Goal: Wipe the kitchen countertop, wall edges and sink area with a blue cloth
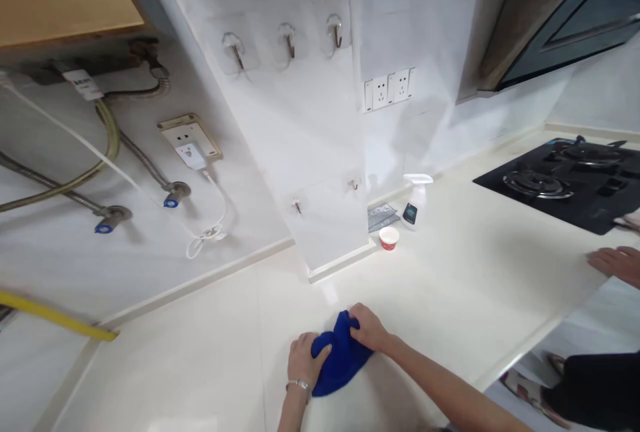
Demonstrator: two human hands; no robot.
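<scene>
A blue cloth point(343, 365) lies bunched on the white countertop point(210, 352), in front of the wall pillar. My left hand point(304, 359), with a bracelet at the wrist, grips the cloth's left side, its thumb over the fabric. At the cloth's upper right, my right hand point(369, 327) has its fingers closed on a fold. Both hands rest low at the counter, and the cloth's fabric is raised in folds between them.
Near the pillar's base stand a red-and-white paper cup point(389, 239), grey packets point(382, 217) and a spray bottle point(415, 204). A black gas stove point(565, 182) sits right. Another person's hand point(617, 264) touches the counter's right edge. A yellow pipe point(55, 315) meets the counter at left.
</scene>
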